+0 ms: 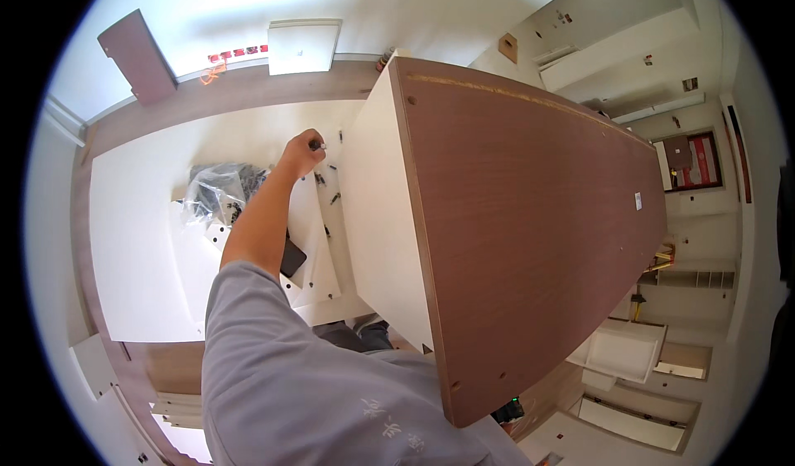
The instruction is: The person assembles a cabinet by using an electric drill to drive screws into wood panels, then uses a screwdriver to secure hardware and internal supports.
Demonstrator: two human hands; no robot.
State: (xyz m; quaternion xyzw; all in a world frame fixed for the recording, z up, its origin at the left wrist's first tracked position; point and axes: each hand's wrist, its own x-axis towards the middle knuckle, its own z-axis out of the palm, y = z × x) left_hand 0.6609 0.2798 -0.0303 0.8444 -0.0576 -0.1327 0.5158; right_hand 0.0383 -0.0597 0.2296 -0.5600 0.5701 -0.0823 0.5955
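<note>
- Nearest the camera, below the fingers (307, 136), a grey shirt (331, 391) spread across the lower edge, its short sleeve (244, 292) running up to the bare left forearm (261, 226).
- Fingers of the left hand (306, 155) were clamped on a small dark piece (315, 144), which showed a pale tip pointing right.
- Several similar dark fittings (334, 198) lay scattered below the fingers, and one more (340, 136) just to their right.
- Right of the fingers stood a big box: its cream side (381, 209) was smooth, and its brown panel (530, 209) had a rough tan strip along the upper edge, a few round holes and a small white label (638, 201).
- Most of the held piece was covered by the hand, so its full shape could not be made out.
- A clear plastic bag (217, 194), left of and below the fingers, blurred its dark contents; the forearm partly covered a flat black object (292, 259).
- The right hand was out of sight; how its fingers stood could not be told.
- Between the fingers and the cream side only a narrow gap remained.
- Wider room lay left of the fingers, where a large white board (132, 226) stretched past the bag, its far edge meeting brown floor (199, 104).
</note>
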